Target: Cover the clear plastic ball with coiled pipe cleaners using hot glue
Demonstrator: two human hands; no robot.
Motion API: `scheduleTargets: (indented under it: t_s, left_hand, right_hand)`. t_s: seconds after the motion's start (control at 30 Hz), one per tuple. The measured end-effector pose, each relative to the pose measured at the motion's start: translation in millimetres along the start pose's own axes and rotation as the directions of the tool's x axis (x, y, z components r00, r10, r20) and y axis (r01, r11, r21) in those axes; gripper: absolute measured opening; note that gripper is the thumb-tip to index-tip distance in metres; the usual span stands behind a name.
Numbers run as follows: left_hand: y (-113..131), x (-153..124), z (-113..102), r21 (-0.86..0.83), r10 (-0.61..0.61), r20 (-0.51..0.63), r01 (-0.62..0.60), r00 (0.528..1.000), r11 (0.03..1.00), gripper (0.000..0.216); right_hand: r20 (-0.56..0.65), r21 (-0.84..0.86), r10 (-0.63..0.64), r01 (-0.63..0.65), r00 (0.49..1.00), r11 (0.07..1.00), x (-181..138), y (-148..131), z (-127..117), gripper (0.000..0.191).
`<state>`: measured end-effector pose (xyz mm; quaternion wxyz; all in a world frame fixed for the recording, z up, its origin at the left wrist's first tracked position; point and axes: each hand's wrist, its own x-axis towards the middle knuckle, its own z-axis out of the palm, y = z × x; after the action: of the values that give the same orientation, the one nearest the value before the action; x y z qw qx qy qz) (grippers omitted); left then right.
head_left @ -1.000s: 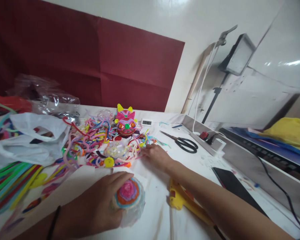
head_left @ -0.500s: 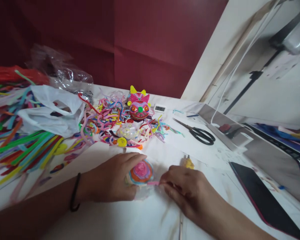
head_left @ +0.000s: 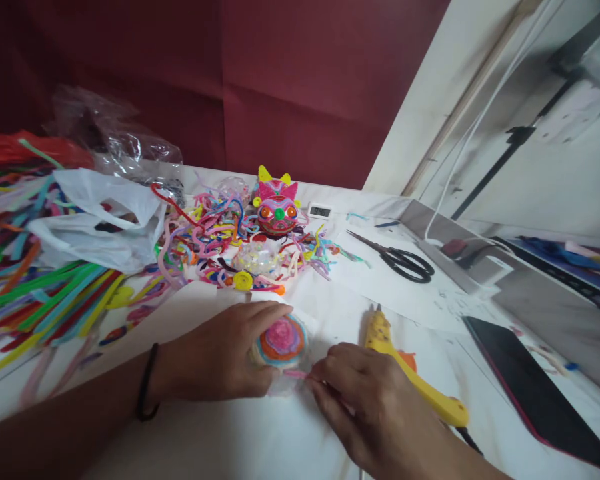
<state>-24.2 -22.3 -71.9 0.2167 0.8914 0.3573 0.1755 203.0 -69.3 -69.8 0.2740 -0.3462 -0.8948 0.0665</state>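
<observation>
My left hand (head_left: 215, 357) is wrapped round a small round piece wound in rings of pink, orange and blue pipe cleaner (head_left: 281, 341), holding it on the white table (head_left: 260, 440). My right hand (head_left: 360, 393) is just right of it, thumb and finger pinched on a short pink pipe cleaner end (head_left: 296, 374) at the lower edge of the round piece. A yellow glue gun (head_left: 410, 373) lies right behind my right hand.
A tangle of cut pipe cleaner bits (head_left: 220, 250) lies behind, with a pink cat-like figure (head_left: 277, 207) and a small digital display (head_left: 320, 211). Long pipe cleaners (head_left: 25, 280) and a white plastic bag (head_left: 90, 227) fill the left. Black scissors (head_left: 403, 260) and a dark tablet (head_left: 525, 393) lie right.
My right hand came back from the scrap pile with a pink piece and now pinches it lower against the round piece. The glue gun has come into full view.
</observation>
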Motion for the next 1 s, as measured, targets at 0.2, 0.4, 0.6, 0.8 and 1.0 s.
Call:
scheduleTargets:
  t_s: [0.2, 0.4, 0.6, 0.8, 1.0]
  left_hand:
    - [1.1, 0.4, -0.8, 0.017, -0.009, 0.024, 0.009, 1.0, 1.0, 0.07]
    - [1.9, -0.5, -0.3, 0.002, -0.029, 0.004, 0.029, 1.0, 1.0, 0.069]
    - [4.9, 1.2, -3.2, -0.017, -0.029, 0.007, 0.029, 1.0, 0.999, 0.056]
    - [1.2, -0.5, -1.4, -0.018, -0.026, -0.012, 0.026, 1.0, 1.0, 0.06]
    - [2.5, -2.0, -0.4, 0.002, -0.054, -0.011, 0.054, 0.998, 0.999, 0.059]
  right_hand:
    - [-0.046, -0.002, -0.002, 0.002, 0.999, 1.0, 2.1, -0.3, 4.8, 0.023]
    - [-0.05, -0.004, -0.012, 0.012, 0.999, 1.0, 0.3, -1.9, 6.4, 0.024]
    - [-0.048, 0.006, 0.029, -0.028, 0.998, 1.0, 2.8, -1.0, 7.3, 0.025]
    - [-0.069, 0.004, 0.05, -0.05, 0.996, 0.999, 1.7, 2.0, 12.8, 0.025]
    - [-0.034, 0.02, 0.099, -0.098, 0.995, 0.995, 4.2, 1.4, 12.5, 0.025]
